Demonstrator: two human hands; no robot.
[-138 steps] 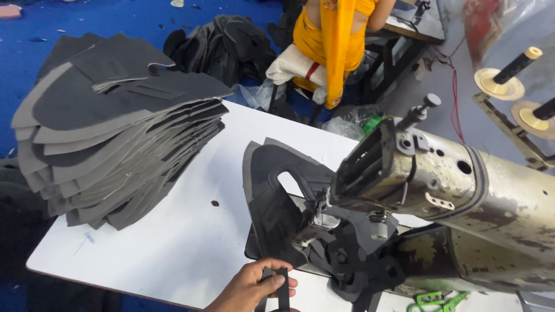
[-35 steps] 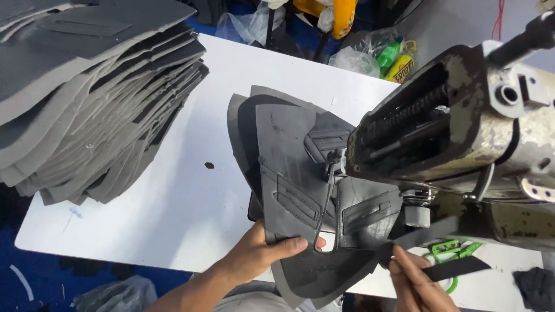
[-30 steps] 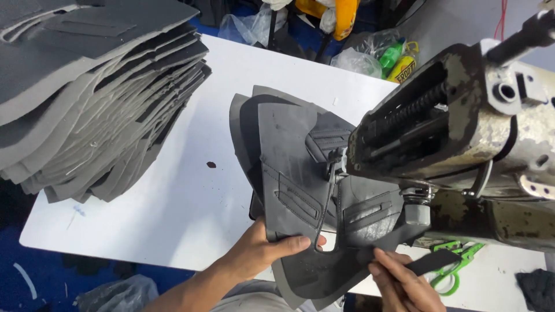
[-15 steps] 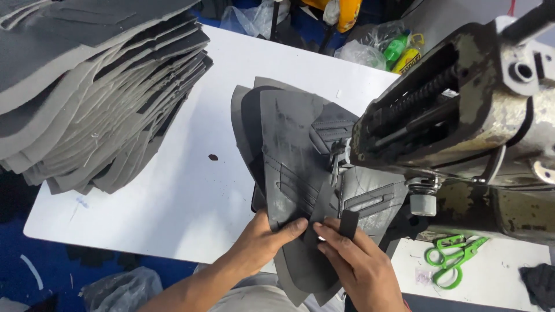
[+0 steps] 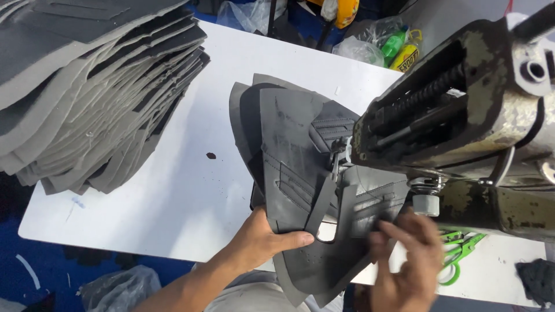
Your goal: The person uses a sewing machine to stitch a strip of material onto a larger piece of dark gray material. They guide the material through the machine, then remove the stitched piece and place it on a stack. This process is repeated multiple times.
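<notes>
A dark grey cut shoe-upper piece (image 5: 292, 150) with stitched stripes lies on the white table (image 5: 173, 190), under the needle area of an old sewing machine (image 5: 462, 115). My left hand (image 5: 263, 240) grips the piece's near edge, thumb on top, right by the lower end of a narrow dark strap (image 5: 321, 202) that runs up toward the needle. My right hand (image 5: 404, 257) is blurred, its fingers spread over the right wing of the piece just below the machine head. Nothing shows in it.
A tall stack of grey foam-backed cut pieces (image 5: 87, 86) fills the table's far left. Green scissors (image 5: 459, 254) lie under the machine arm, right of my right hand. Plastic bottles (image 5: 399, 49) and bags sit beyond the table's far edge. A small dark spot (image 5: 211, 155) marks the tabletop.
My right hand has moved from beside my left hand out to the right side of the piece. It no longer holds the dark strap. My left hand stays gripping the near edge.
</notes>
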